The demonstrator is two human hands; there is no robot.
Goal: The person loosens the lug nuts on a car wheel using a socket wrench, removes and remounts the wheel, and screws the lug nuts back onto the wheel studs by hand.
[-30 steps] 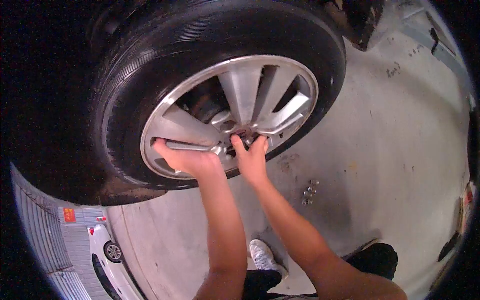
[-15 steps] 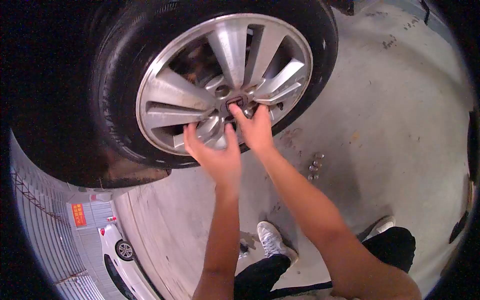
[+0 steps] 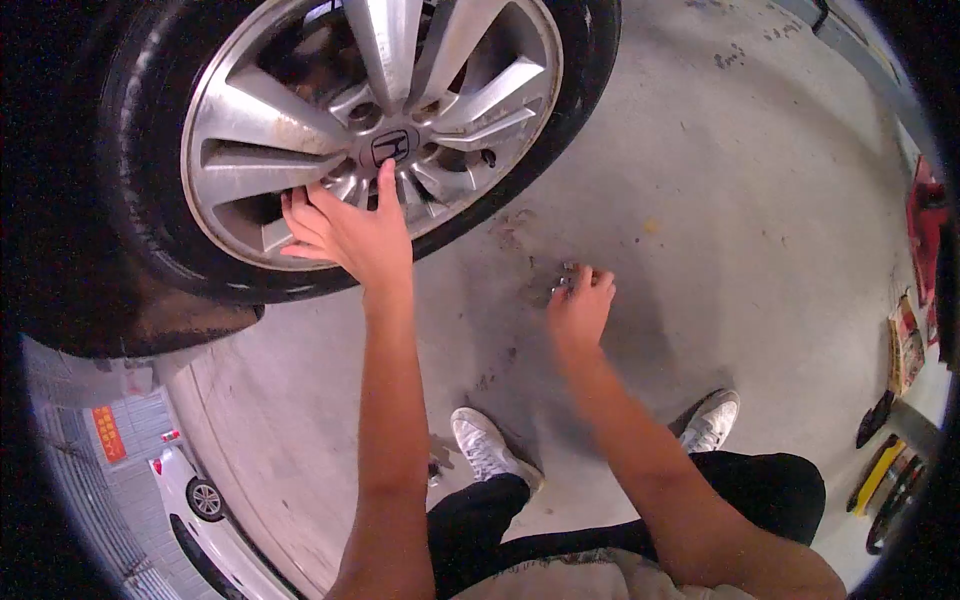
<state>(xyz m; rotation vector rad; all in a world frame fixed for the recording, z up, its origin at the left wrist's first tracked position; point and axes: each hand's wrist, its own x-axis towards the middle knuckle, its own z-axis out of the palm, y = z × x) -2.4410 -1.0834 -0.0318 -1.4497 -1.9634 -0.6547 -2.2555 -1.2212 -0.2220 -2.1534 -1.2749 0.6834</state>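
Observation:
A silver alloy wheel (image 3: 270,105) with a dark tire (image 3: 150,190) fills the upper left, its round centre cap (image 3: 391,146) in place in the hub. My left hand (image 3: 350,225) rests on the wheel's lower spokes, fingers spread and thumb at the cap's lower edge. Down on the floor to the right, my right hand (image 3: 583,305) has its fingers curled at the small shiny metal nuts (image 3: 562,286). The fingers partly cover the nuts, and whether one is gripped is unclear.
Both white shoes (image 3: 485,445) stand on the grey concrete floor (image 3: 690,300). A white car (image 3: 200,520) and a red sign (image 3: 109,434) are at the lower left. Along the right edge lie a red object (image 3: 925,225) and yellow and black items (image 3: 878,477).
My right hand has left the hub and moved down to the nuts on the floor. My left hand stays on the wheel. The view has shifted, placing the wheel further up and left.

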